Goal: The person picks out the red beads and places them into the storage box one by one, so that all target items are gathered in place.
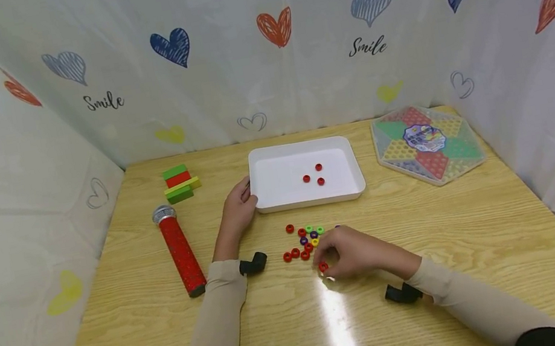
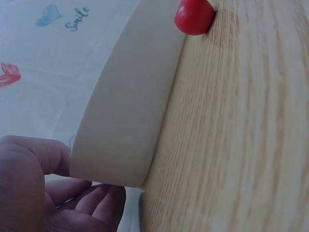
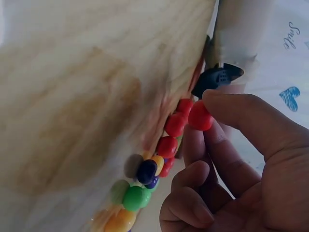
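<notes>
My left hand (image 1: 239, 209) holds the left side of a white tray (image 1: 281, 197), thumb at the rim and fingers against the outer wall. In the left wrist view that tray wall (image 2: 125, 106) runs up from the fingers. Three red beads lie inside the tray. Between thumb and forefinger, my right hand (image 1: 351, 251) pinches a red bead (image 1: 323, 266), which also shows as the red bead (image 3: 200, 116) in the right wrist view. Just beyond it, loose beads (image 1: 305, 256) in red, green, purple and yellow lie on the table; my right hand hides some of them.
A red microphone (image 1: 181, 253) lies left of my left arm. Behind it are green, red and yellow blocks (image 1: 178, 179). At the back right sits a hexagonal board game (image 1: 423, 142). Heart-printed sheets (image 1: 235, 51) wall off the wooden table (image 1: 431, 233) at the back and sides.
</notes>
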The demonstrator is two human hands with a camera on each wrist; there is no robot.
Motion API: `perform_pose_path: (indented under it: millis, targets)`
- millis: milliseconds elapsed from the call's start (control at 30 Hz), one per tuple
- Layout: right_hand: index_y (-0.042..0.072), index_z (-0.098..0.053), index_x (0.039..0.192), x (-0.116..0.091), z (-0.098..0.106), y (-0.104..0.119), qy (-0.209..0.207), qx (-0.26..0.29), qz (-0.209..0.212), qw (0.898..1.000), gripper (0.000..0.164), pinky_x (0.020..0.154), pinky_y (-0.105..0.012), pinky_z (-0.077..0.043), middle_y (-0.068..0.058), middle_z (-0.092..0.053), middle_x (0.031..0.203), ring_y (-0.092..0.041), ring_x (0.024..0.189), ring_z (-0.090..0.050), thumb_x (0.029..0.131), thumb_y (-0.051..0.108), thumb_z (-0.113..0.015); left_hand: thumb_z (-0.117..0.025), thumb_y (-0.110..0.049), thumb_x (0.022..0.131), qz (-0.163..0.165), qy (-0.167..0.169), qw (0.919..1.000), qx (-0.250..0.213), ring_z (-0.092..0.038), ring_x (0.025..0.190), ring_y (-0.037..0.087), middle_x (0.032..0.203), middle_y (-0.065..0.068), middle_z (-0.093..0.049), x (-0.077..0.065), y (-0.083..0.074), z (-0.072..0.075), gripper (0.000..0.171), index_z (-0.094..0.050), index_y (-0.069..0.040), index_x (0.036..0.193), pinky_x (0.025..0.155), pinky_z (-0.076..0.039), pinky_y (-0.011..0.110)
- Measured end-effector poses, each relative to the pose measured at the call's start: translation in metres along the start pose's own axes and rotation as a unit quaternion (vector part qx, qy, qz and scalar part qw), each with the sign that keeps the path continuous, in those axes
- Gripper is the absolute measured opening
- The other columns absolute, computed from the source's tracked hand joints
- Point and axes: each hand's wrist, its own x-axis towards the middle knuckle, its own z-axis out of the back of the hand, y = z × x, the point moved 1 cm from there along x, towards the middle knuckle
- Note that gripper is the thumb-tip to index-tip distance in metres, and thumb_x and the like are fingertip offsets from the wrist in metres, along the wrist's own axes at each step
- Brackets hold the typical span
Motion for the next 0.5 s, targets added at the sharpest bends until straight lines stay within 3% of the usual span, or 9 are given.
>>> perform_pose_path:
  millis: [233,500]
  targets:
    - [0.013,-0.079,0.094,0.007,0.009,0.003,-0.014,-0.004,0.012,1.000,0.014,0.063,-0.020,-0.049,0.007,-0.067,0.084,-0.005,0.071,-0.054,0.080,0.010,-0.081,-0.048,-0.007,0.100,-0.001,0.001,1.0000,-0.003,-0.042,0.147,0.026,0.162,0.013,-0.038,-0.002,0.001,-0.001,0.058,-0.037,-0.006,0.156,0.118,-0.041,0.037]
    - [0.011,-0.079,0.099,0.021,0.032,-0.002,-0.042,0.009,-0.007,0.999,0.016,0.063,-0.023,-0.048,0.002,-0.074,0.097,-0.012,0.069,-0.054,0.083,0.010,-0.079,-0.048,-0.007,0.100,-0.003,-0.004,1.0000,0.003,-0.043,0.147,0.025,0.162,0.012,-0.038,0.000,0.001,0.000,0.058,-0.037,-0.008,0.157,0.118,-0.041,0.037]
